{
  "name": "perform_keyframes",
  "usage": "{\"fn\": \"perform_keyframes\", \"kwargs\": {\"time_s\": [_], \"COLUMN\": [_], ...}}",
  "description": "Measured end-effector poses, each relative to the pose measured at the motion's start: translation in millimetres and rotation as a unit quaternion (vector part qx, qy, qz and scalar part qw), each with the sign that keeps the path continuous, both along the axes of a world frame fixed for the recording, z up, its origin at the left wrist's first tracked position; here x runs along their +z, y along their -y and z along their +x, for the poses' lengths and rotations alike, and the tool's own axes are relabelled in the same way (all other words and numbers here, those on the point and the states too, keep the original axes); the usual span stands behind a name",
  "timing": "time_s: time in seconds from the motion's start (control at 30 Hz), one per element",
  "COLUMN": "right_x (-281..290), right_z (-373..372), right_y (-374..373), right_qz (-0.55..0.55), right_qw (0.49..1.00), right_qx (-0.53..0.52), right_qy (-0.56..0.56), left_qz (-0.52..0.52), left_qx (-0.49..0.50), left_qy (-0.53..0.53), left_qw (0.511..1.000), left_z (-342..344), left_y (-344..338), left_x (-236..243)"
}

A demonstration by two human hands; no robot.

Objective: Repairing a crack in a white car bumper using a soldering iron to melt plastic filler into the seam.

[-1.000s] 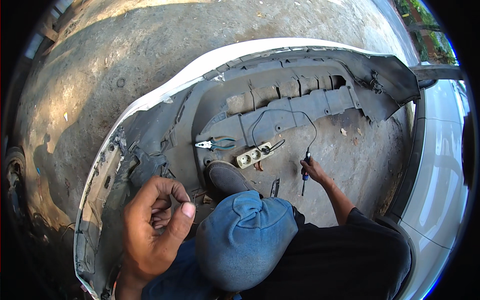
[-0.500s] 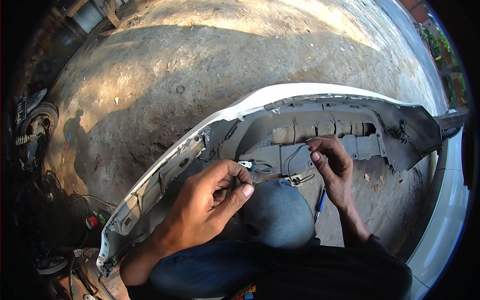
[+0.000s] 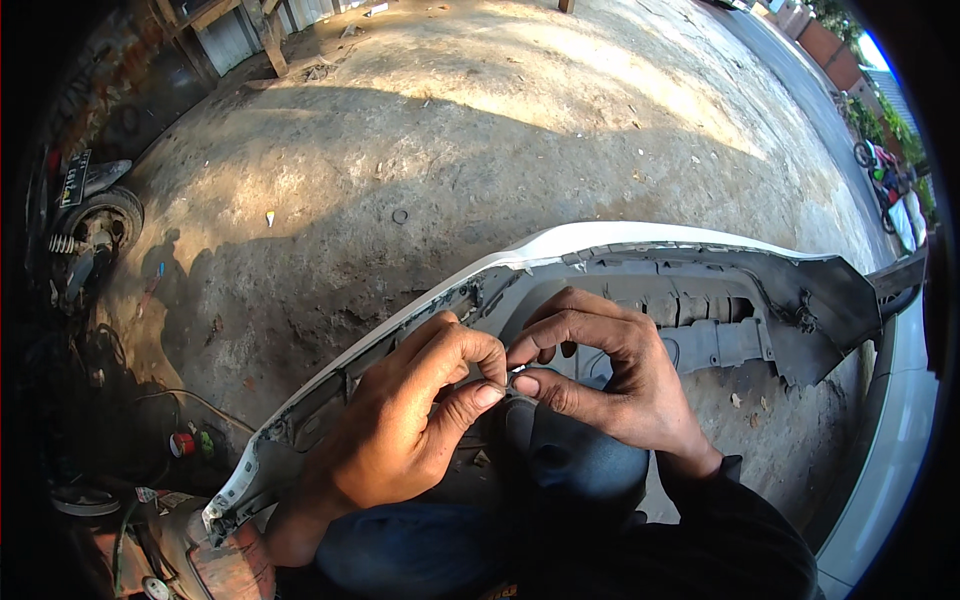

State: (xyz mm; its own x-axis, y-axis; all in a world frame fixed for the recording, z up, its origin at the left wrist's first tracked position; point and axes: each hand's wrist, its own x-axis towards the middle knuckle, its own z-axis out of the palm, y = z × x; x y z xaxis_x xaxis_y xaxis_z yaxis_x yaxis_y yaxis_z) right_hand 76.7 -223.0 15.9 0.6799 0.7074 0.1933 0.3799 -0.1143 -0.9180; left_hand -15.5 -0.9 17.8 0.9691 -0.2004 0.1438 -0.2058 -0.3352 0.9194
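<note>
Down at the lower left of the head view, a red can-shaped thing (image 3: 181, 445) lies on the ground (image 3: 330, 190); what it contains cannot be made out. Half a second ago the hands were apart, the right one raised over the bumper (image 3: 580, 238) with thumb and fingers spread; now the two meet at their fingertips. The pliers, power strip and blue-handled tool seen earlier are now largely or wholly hidden by the hands and knee (image 3: 590, 480). More of the roadside shows at the upper right, including a parked motorbike (image 3: 885, 185). The left hand (image 3: 420, 410) is curled, thumb and forefinger drawn nearly together. The right hand (image 3: 620, 380) has its thumb and forefinger in a narrow pinch just beside them, the other fingers bent. Whether either has hold of something is too small to tell. The bumper lies beneath and beyond both hands, its white edge curving from lower left to right, near a white car (image 3: 890, 430).
</note>
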Motion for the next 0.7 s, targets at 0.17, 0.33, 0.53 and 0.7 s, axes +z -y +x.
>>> {"fn": "perform_keyframes", "kwargs": {"time_s": [0.17,0.33,0.53,0.7], "right_x": [3,-1,-8,-9], "right_z": [-11,-23,-30,-29], "right_y": [-3,-8,-17,-21], "right_qz": [0.043,0.086,0.104,0.110], "right_qw": [0.990,0.984,0.987,0.989], "right_qx": [-0.033,-0.085,-0.092,-0.081], "right_qy": [-0.130,-0.134,-0.079,-0.053], "left_qz": [-0.067,-0.125,-0.131,-0.155], "left_qx": [0.029,0.095,0.091,0.087], "left_qy": [0.013,-0.065,-0.100,-0.108], "left_qw": [0.997,0.985,0.982,0.978], "left_z": [-2,-8,-10,-8], "left_y": [5,6,7,3], "left_x": [-1,10,11,10]}}
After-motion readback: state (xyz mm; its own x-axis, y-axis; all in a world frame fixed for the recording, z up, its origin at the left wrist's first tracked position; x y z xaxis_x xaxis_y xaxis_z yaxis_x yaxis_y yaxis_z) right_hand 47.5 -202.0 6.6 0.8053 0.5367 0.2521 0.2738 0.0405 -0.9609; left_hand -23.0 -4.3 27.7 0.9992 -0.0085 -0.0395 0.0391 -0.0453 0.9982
